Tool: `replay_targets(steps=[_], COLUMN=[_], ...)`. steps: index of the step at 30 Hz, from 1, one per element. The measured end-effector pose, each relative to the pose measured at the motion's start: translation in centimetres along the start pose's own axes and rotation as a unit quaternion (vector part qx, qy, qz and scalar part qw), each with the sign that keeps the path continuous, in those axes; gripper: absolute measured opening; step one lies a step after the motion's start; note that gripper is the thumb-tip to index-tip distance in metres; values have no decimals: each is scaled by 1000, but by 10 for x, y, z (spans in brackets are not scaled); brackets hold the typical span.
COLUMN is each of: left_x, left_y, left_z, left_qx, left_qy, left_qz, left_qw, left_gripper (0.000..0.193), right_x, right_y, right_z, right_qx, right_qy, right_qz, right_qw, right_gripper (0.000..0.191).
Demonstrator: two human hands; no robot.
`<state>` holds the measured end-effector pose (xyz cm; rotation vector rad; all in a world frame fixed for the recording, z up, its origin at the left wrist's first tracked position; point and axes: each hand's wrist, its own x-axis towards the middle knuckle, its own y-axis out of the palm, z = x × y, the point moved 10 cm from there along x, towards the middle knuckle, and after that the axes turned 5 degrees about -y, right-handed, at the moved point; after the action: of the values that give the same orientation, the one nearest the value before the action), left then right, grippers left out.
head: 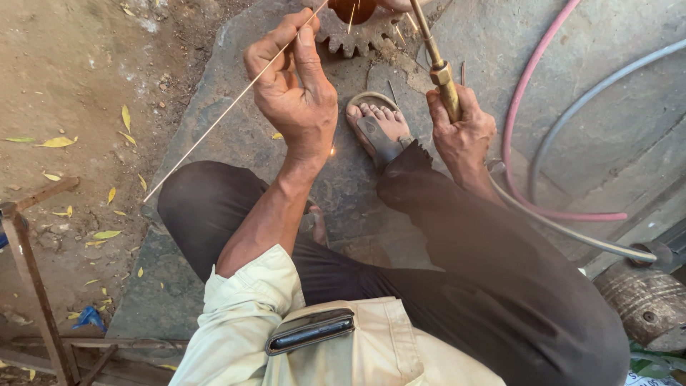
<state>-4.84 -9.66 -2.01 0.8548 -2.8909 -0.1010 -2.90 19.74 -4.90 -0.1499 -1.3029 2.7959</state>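
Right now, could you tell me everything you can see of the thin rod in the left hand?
The thin rod is a long, straight, pale metallic wire, bare and very slender. The left hand pinches it between thumb and fingers near its upper end. It slants from lower left, free above the stone slab, up to the right toward the toothed gear, where sparks show.

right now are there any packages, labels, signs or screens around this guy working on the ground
No signs, labels or lit screens show.
Phone: dark slab with a metal edge, sticking out of the pale shirt's chest pocket, near the bottom of the view; its screen cannot be seen.
Blue scrap: small, crumpled, perhaps a wrapper, on the dirt at lower left.
White sheet corner: bottom right edge, mostly cut off, too little showing to tell what it is.
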Motion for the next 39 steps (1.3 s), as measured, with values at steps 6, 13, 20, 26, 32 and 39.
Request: replay_targets(steps=[6, 13, 20, 26, 32, 39], left_x=[1, 1, 3, 1, 1, 1], left_y=[2, 3, 7, 8, 8, 8], left_z=[-3, -8, -8, -8, -6, -5], left_qx=[19, 26, 3, 14, 20, 19], left_qy=[14, 4, 7, 25, 47, 33], left_qz=[4, 0, 17, 23, 32, 29], left_qw=[1000, 1000, 1000, 999, 998, 999], left_gripper=[17, 17, 15, 15, 17, 15], right_x=[1, 0, 2, 1, 1, 0], right_y=[0, -1, -1, -2, 0, -1], right_z=[-1, 4, 1, 0, -2, 4], right_qx=[0, -2, -28, -18, -11, 10], right_qy=[12, 17, 33, 35, 34, 25], right_qz=[8, 10, 12, 13, 13, 17], right_qw=[1000, 1000, 999, 999, 999, 999], right_gripper=[23, 23, 25, 25, 24, 22])
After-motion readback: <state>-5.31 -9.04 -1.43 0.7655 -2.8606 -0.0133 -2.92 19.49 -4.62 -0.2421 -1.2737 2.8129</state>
